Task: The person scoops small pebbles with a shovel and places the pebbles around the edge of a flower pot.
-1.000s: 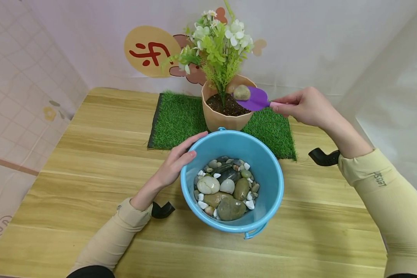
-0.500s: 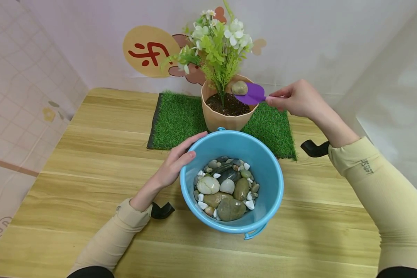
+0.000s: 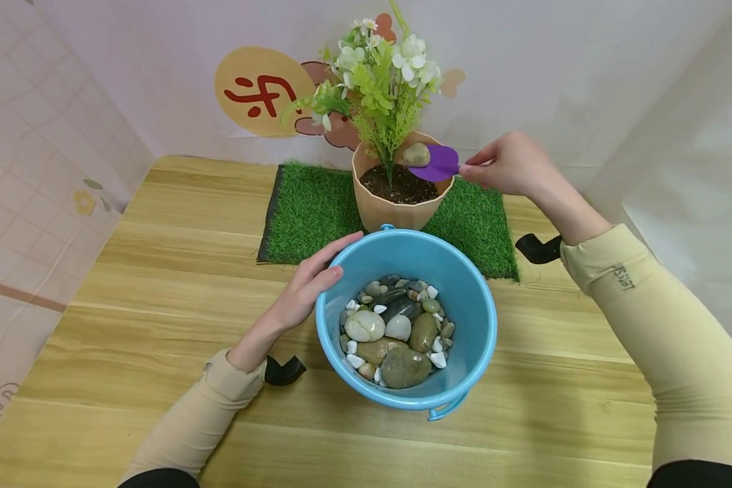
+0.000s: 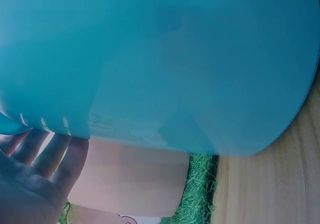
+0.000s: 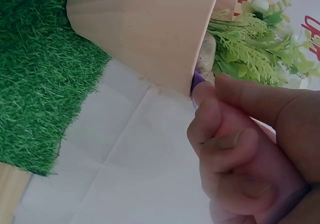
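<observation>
Nearest, on the wood-grain surface (image 3: 183, 271), one light-blue bucket (image 3: 463, 291) stands just right of the left grip (image 3: 299, 291). That hand is not clenched: its fingers lie fairly straight along the bucket's outer side, and its thumb rests on the rim. Inside are about seven larger stones (image 3: 405, 368), smooth and shiny, among many small pebbles (image 3: 438, 359), too overlapped to count surely. So loaded, the bucket would probably feel heavy and its wall may flex slightly; the rim looks the best place to steady it.

Beyond the bucket, to its right, the right grip (image 3: 509, 165) is wrapped around the pink handle (image 5: 237, 121) of one small shovel (image 3: 442, 163). Its purple blade extends leftward from the right grip, over the pot's mouth; whether it touches the pot's edge, I cannot tell. One oval stone (image 3: 416, 154), tan-grey, sits at the blade's far end from the right grip. It looks hard, smooth and weighty for such a slim blade, and might roll with a tilt. The shovel seems light and stiff, best held close to the blade.

Left of the right grip stands one peach pot (image 3: 396, 215) of dark soil (image 3: 415, 186), on one green grass mat (image 3: 317, 203). One white-flowered plant (image 3: 375, 95) rises from it. Farthest, beyond both grips, a pale backdrop (image 3: 524, 74) carries one yellow disc (image 3: 262, 91) with a red character.
</observation>
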Demonstrator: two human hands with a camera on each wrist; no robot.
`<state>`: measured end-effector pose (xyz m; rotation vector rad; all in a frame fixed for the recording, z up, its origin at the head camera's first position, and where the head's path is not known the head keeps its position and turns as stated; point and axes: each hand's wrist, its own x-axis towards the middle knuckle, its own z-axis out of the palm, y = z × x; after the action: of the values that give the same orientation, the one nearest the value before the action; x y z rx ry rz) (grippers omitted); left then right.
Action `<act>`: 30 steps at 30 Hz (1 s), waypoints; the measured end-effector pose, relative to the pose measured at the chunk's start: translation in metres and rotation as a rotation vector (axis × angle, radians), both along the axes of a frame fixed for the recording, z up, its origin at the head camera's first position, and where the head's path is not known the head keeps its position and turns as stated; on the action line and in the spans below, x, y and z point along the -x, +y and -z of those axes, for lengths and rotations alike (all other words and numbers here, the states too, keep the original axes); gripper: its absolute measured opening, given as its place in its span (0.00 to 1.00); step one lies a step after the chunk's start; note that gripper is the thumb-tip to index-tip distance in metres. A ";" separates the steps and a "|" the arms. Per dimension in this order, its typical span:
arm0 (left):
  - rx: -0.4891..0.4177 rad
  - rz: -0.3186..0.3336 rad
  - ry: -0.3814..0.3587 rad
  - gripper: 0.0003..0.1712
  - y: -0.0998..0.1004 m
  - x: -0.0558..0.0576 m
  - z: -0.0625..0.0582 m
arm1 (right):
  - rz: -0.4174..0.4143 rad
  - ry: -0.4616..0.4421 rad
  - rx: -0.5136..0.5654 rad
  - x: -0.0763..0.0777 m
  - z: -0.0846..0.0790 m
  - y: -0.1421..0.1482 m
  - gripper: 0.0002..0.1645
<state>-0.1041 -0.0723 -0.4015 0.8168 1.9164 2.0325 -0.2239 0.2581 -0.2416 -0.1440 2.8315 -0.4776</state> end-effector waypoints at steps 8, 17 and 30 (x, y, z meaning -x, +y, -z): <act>-0.005 0.003 0.004 0.36 0.001 -0.001 -0.002 | -0.066 0.049 -0.172 0.007 -0.007 -0.018 0.25; 0.007 0.000 -0.004 0.36 0.002 0.001 -0.002 | -0.154 0.081 -0.368 0.015 -0.013 -0.039 0.16; 0.001 0.008 0.005 0.36 0.001 0.001 0.001 | -0.157 0.251 -0.558 -0.003 -0.021 -0.048 0.22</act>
<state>-0.1054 -0.0716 -0.4021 0.8286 1.9132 2.0265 -0.2212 0.2101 -0.2207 -0.3274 3.0339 0.3938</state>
